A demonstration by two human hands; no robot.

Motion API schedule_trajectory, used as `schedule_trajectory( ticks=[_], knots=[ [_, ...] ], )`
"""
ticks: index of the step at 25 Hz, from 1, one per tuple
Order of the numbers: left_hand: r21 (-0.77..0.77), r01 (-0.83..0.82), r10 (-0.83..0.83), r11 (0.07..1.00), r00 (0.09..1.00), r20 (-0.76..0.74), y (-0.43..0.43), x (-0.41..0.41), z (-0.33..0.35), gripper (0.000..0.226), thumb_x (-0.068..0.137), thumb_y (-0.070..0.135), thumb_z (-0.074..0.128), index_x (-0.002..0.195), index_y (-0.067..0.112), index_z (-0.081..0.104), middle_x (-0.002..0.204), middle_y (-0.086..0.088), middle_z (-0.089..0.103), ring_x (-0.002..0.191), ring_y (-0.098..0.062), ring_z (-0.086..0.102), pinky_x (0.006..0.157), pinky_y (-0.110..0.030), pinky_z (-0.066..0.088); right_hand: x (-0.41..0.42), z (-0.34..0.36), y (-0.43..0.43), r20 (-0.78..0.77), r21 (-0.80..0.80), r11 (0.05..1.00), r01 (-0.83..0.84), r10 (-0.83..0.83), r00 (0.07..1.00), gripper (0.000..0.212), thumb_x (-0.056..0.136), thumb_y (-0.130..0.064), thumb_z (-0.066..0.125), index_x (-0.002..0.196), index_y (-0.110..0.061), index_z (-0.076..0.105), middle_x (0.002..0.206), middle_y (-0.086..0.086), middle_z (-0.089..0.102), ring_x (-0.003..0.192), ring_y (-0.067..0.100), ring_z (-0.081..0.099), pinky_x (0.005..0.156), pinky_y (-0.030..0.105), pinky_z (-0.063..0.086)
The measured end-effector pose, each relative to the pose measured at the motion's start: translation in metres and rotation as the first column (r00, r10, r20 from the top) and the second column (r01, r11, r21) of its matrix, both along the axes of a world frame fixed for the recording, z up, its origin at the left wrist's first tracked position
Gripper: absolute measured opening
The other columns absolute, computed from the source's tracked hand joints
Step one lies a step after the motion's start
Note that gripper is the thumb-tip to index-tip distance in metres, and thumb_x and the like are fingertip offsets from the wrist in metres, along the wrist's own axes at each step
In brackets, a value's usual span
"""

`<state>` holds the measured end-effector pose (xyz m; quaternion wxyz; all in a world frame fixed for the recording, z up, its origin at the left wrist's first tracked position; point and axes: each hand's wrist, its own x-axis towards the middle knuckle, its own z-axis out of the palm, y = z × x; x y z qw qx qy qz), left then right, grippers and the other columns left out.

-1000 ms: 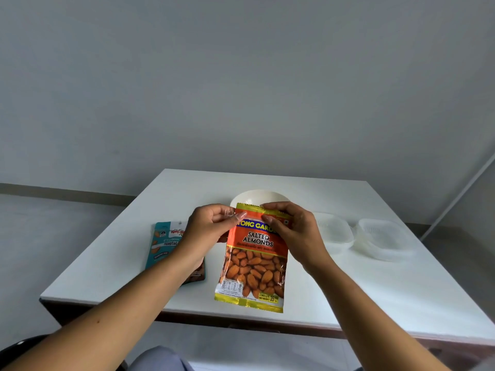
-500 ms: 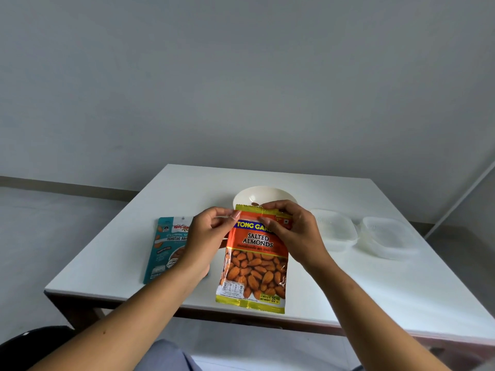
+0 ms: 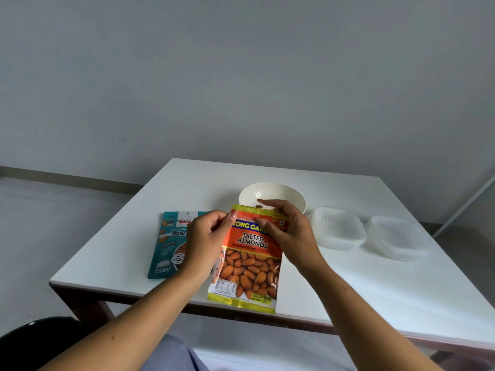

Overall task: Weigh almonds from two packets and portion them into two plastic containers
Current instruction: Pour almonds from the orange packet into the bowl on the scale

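I hold an orange and yellow packet of salted almonds [image 3: 247, 261] upright above the table's near edge. My left hand [image 3: 207, 238] pinches its top left corner. Its top right edge is gripped by my right hand [image 3: 288, 228]. A teal packet of roasted almonds [image 3: 168, 245] lies flat on the table to the left, partly behind my left hand. Behind the orange packet stands a white bowl [image 3: 270, 195]. Two clear plastic containers [image 3: 337, 230] [image 3: 396, 236] sit side by side to the right.
The white table [image 3: 375, 287] stands against a grey wall. Its dark frame shows along the near edge. A black chair edge [image 3: 32, 338] is at the lower left. No scale shows; the bowl's base is hidden.
The view has shifted slightly, so the table sits lower and more of the teal packet shows. Both hands keep their pinch on the top of the orange packet.
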<state>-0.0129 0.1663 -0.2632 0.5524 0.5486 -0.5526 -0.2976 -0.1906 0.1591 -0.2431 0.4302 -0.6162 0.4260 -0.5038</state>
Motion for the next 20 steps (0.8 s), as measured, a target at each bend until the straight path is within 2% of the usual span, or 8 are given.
schedule_trajectory(
  ticks=[3, 5, 7, 10, 12, 14, 16, 20],
  knots=[
    [-0.011, -0.145, 0.145, 0.989, 0.989, -0.004, -0.010, 0.017, -0.015, 0.030, 0.091, 0.038, 0.060, 0.076, 0.012, 0.065, 0.072, -0.006, 0.072, 0.067, -0.023, 0.071, 0.062, -0.038, 0.057, 0.016, -0.026, 0.004, 0.032, 0.058, 0.995, -0.079, 0.077, 0.997, 0.056, 0.086, -0.019, 0.068, 0.134, -0.028, 0.039, 0.121, -0.004, 0.058, 0.104, 0.017, 0.066, 0.082, 0.037, 0.060],
    [0.022, -0.282, 0.282, 0.959, 0.959, -0.034, -0.018, 0.030, -0.025, 0.031, 0.092, 0.036, 0.059, 0.073, 0.012, 0.063, 0.072, -0.007, 0.071, 0.068, -0.024, 0.069, 0.063, -0.036, 0.056, 0.025, -0.049, 0.012, -0.003, 0.053, 0.992, -0.112, 0.113, 0.994, 0.069, 0.086, -0.015, 0.068, 0.140, -0.031, 0.029, 0.122, -0.008, 0.055, 0.097, 0.011, 0.067, 0.080, 0.033, 0.060],
    [0.027, -0.391, 0.392, 0.920, 0.919, -0.040, -0.023, 0.040, -0.030, 0.029, 0.094, 0.033, 0.056, 0.076, 0.012, 0.064, 0.077, -0.010, 0.071, 0.071, -0.025, 0.069, 0.064, -0.032, 0.054, 0.030, -0.069, 0.018, -0.110, -0.033, 0.996, -0.085, 0.081, 0.991, 0.068, 0.086, -0.008, 0.065, 0.140, -0.031, 0.032, 0.130, -0.005, 0.048, 0.099, 0.009, 0.064, 0.078, 0.026, 0.058],
    [0.081, -0.361, 0.349, 0.929, 0.927, 0.135, -0.031, 0.041, -0.038, 0.035, 0.099, 0.029, 0.046, 0.121, 0.006, 0.060, 0.114, -0.015, 0.068, 0.097, -0.024, 0.067, 0.065, -0.016, 0.048, 0.034, -0.087, 0.013, -0.331, -0.198, 0.980, -0.016, -0.051, 0.942, 0.046, 0.089, -0.001, 0.057, 0.130, -0.020, 0.053, 0.139, -0.001, 0.040, 0.114, 0.010, 0.056, 0.088, 0.016, 0.052],
    [0.138, -0.248, 0.196, 0.959, 0.930, 0.311, -0.031, 0.038, -0.050, 0.054, 0.100, 0.033, 0.040, 0.149, 0.012, 0.029, 0.149, -0.012, 0.041, 0.130, -0.027, 0.048, 0.090, -0.028, 0.051, 0.036, -0.091, 0.007, -0.450, -0.233, 0.972, 0.001, -0.109, 0.886, 0.037, 0.091, -0.002, 0.054, 0.127, -0.010, 0.058, 0.138, -0.001, 0.042, 0.118, 0.007, 0.050, 0.098, 0.012, 0.044],
    [0.117, -0.161, 0.062, 0.980, 0.806, 0.588, -0.030, 0.041, -0.067, 0.060, 0.100, 0.038, 0.039, 0.153, 0.017, 0.020, 0.161, -0.005, 0.020, 0.147, -0.025, 0.021, 0.114, -0.041, 0.030, 0.044, -0.096, 0.001, -0.563, -0.243, 0.970, -0.013, -0.130, 0.816, 0.037, 0.094, -0.009, 0.051, 0.131, -0.008, 0.056, 0.143, 0.005, 0.045, 0.127, 0.013, 0.047, 0.104, 0.012, 0.033],
    [0.135, -0.106, -0.040, 0.985, 0.626, 0.779, -0.030, 0.047, -0.077, 0.056, 0.099, 0.043, 0.035, 0.150, 0.018, 0.030, 0.160, -0.002, 0.022, 0.149, -0.021, 0.016, 0.120, -0.045, 0.018, 0.051, -0.098, -0.004, -0.639, -0.217, 0.975, -0.041, -0.110, 0.761, 0.040, 0.098, -0.017, 0.047, 0.136, -0.009, 0.051, 0.149, 0.007, 0.042, 0.135, 0.020, 0.042, 0.109, 0.016, 0.026],
    [0.189, -0.135, -0.110, 0.973, 0.450, 0.886, -0.033, 0.050, -0.079, 0.054, 0.099, 0.047, 0.031, 0.146, 0.021, 0.036, 0.159, -0.001, 0.025, 0.149, -0.021, 0.015, 0.120, -0.049, 0.013, 0.058, -0.100, -0.006, -0.728, -0.235, 0.969, -0.078, -0.122, 0.675, 0.043, 0.100, -0.024, 0.043, 0.141, -0.011, 0.044, 0.153, 0.007, 0.036, 0.141, 0.020, 0.035, 0.108, 0.015, 0.016]
  ],
)
